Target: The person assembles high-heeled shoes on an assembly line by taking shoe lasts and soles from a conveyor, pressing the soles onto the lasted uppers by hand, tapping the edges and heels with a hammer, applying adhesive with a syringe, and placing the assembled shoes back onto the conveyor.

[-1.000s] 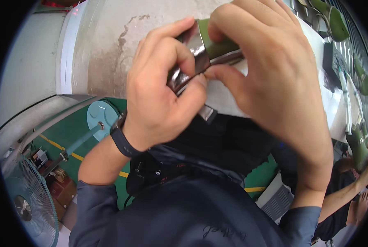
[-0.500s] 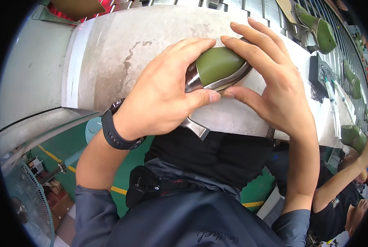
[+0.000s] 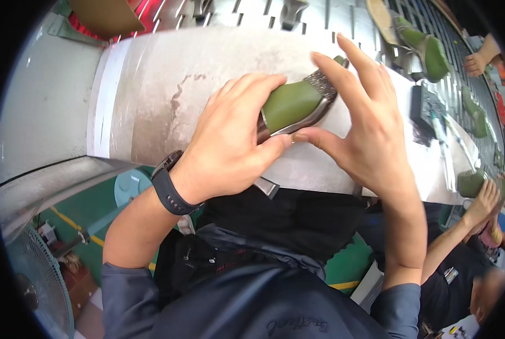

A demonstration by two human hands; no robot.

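Note:
A high-heeled shoe on a green last (image 3: 289, 104), with metallic edging and a dark, glittery band near its toe, is held above the bench, its toe toward the upper right. Wrapped round its heel end, my left hand (image 3: 230, 141) grips it with the thumb along the near edge. Below this hand pokes out a silver heel (image 3: 266, 187). My right hand (image 3: 368, 121) arches around the toe end, fingers spread and thumb tip by the left thumb. Whether its fingertips press on the shoe is hard to see.
The pale, stained worktop (image 3: 150, 101) lies under my hands. Another green-lasted shoe (image 3: 425, 48) rests on the metal-slat conveyor (image 3: 252, 17). A dark block (image 3: 425, 110) lies at right. Beyond, a co-worker's hands (image 3: 484, 200) hold a green item. A fan (image 3: 35, 282) stands lower left.
The shoe has shifted slightly down and left in view with my left hand. My right hand's fingers have moved off the toe, uncovering the glittery band.

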